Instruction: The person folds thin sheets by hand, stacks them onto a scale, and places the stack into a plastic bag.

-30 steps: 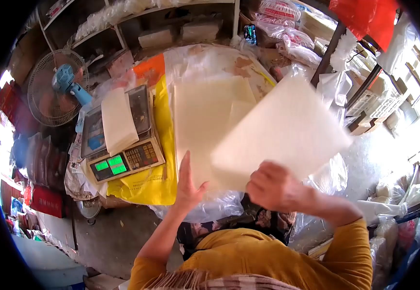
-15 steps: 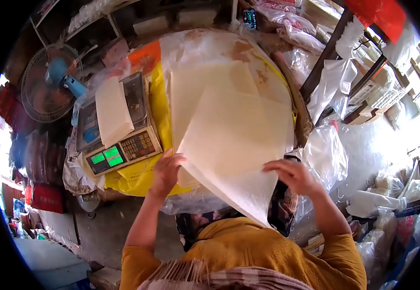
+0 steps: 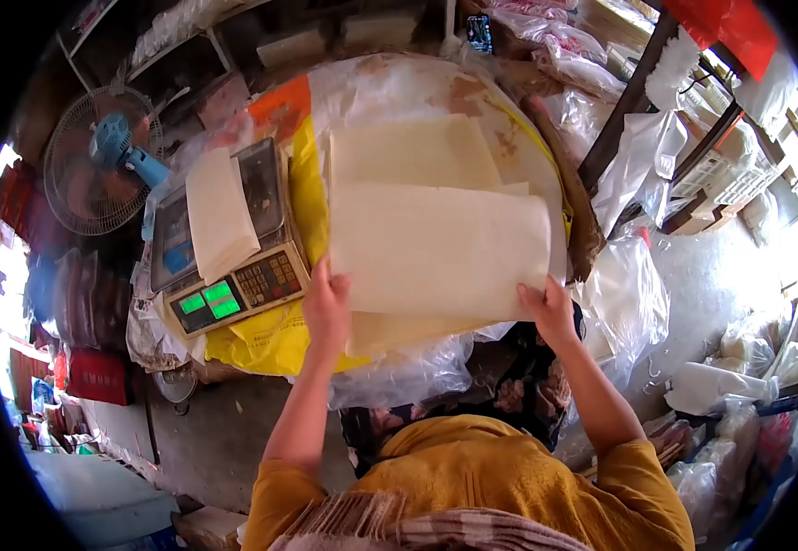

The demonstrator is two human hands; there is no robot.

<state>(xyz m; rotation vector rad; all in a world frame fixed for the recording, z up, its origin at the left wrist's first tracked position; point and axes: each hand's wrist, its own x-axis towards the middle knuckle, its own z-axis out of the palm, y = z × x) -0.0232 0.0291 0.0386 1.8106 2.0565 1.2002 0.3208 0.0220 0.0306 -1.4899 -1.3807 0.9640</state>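
Note:
A wide cream sheet [image 3: 440,253] is stretched between my two hands, over more cream sheets [image 3: 408,151] lying on the covered table. My left hand [image 3: 327,303] pinches its near left corner. At the near right corner, the thumb and fingers of my right hand [image 3: 548,305] grip the sheet. To the left, a folded cream stack [image 3: 220,216] rests across the metal pan of a scale [image 3: 266,283] with lit green displays.
A fan [image 3: 105,158] stands at the far left. A yellow bag [image 3: 303,230] lies under the scale's right side. Clear plastic bags [image 3: 626,289] hang off the table's right side. A phone [image 3: 479,33] is at the back, and shelves run behind the table.
The sheet was swung up by my right hand, then came down askew; now it lies straight across. My right hand, earlier spread near its edge, has closed on the corner.

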